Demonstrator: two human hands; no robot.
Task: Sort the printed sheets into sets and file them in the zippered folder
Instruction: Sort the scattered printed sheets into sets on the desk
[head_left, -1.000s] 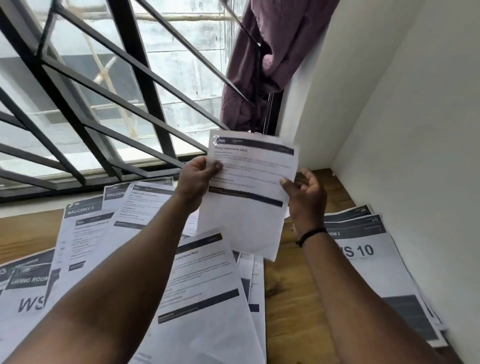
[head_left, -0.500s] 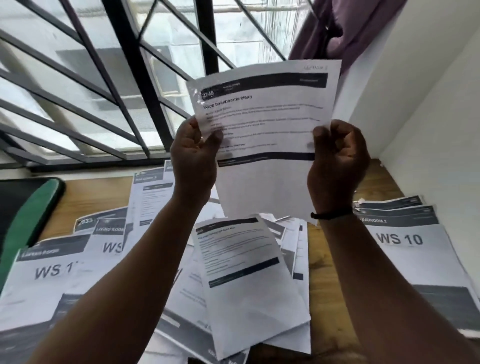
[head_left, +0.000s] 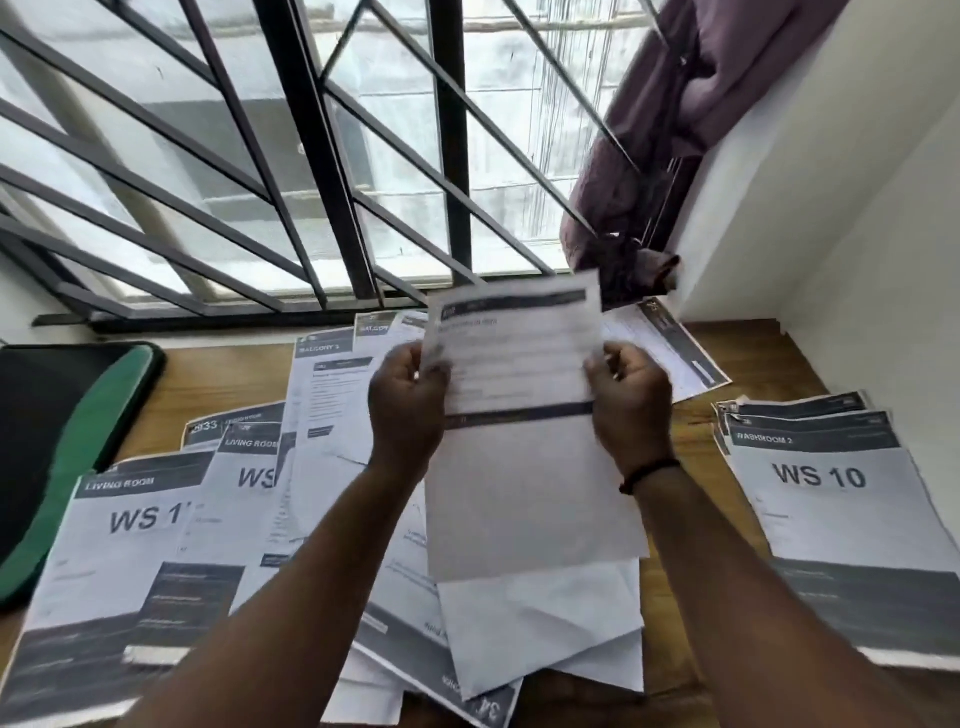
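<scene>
The left hand (head_left: 408, 402) and the right hand (head_left: 631, 402) each pinch a side edge of one printed sheet (head_left: 524, 467), held up over the surface (head_left: 670, 691). Its long side runs away from the person. The "WS 10" pile (head_left: 831, 499) lies nearer the right hand (the zippered folder (head_left: 62, 447) is far left).

Your sheet (head_left: 519, 395) is thin matt white paper printed with dark bands — the same paper as the stacks across the worktop (head_left: 753, 358), which is wood with a visible grain. The folder (head_left: 67, 441) at its left edge looks like soft black-and-green fabric — the window bars (head_left: 452, 156) dark painted metal, the curtain (head_left: 675, 130) purple cloth.
</scene>
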